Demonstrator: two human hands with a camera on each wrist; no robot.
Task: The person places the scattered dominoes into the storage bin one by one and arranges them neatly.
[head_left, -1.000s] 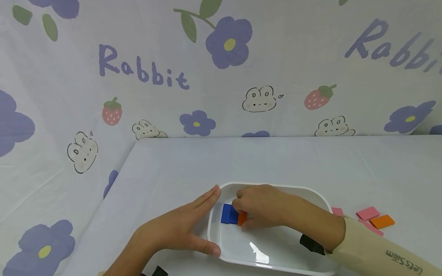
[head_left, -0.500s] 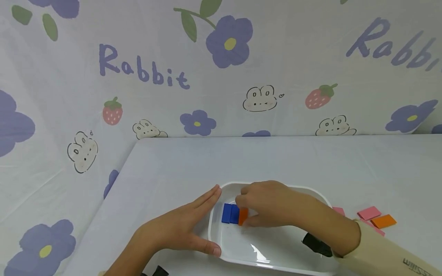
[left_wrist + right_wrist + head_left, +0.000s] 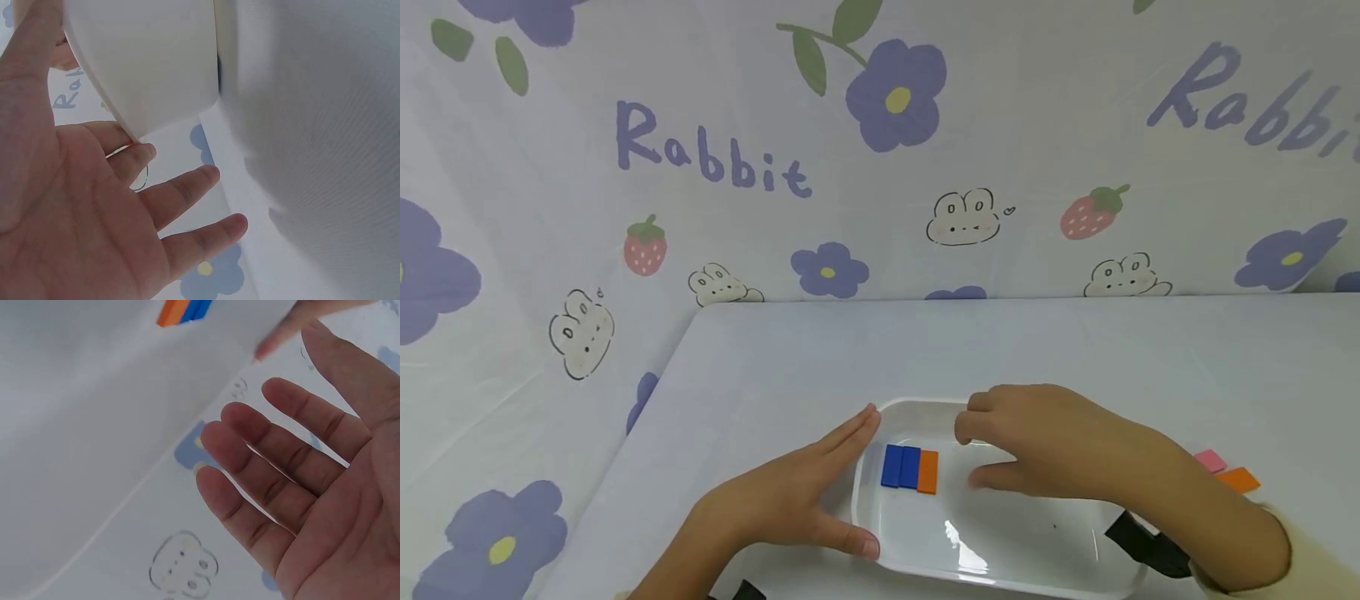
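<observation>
In the head view, two blue tiles and an orange tile lie side by side in a row at the left end of a white tray. My left hand touches the tray's left rim with straight, spread fingers and thumb; the left wrist view shows its fingertips at the rim. Over the middle of the tray hovers my right hand, apart from the tiles. Its fingers are loosely bent, and the right wrist view shows nothing in the palm.
Right of the tray, a pink tile and another orange tile lie on the white table, partly behind the right forearm. A printed cloth hangs behind the table. Black bands show by the wrists.
My right hand has let go of the orange tile beside the blue ones and moved right, away from the row. The left hand has stayed at the rim.
</observation>
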